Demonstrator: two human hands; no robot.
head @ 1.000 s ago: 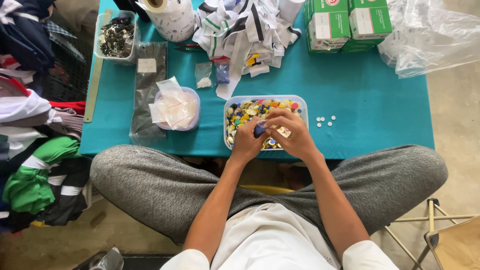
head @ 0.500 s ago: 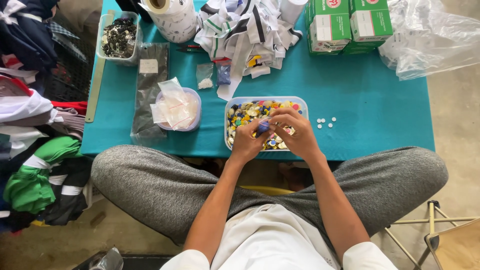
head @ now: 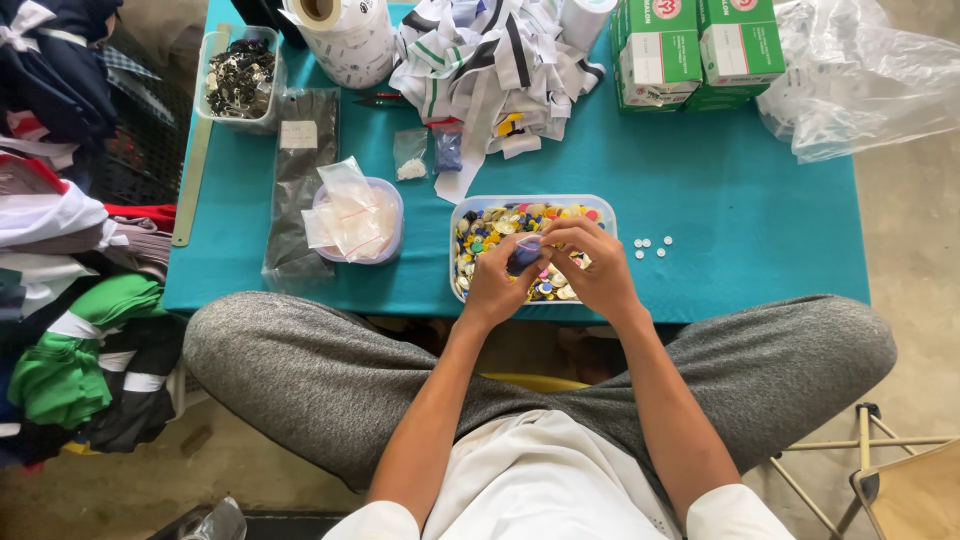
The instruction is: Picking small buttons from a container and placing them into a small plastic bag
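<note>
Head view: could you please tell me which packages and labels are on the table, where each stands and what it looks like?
Carton boxes: far right edge, stacked, green and white, rectangular.
Label roll: far left-centre, white cylinder with a brown core.
Dark flat bag: left side, long, with a pale rectangular label.
Two small clear bags: centre, one holding white bits, one blue.
Small bag with blue contents: held by both hands above the button tub.

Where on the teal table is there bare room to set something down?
The widest bare patch of the table lies right of the button tub, below the green boxes, around five white buttons. The far edge and left side are crowded with fabric strips, bags and containers.
</note>
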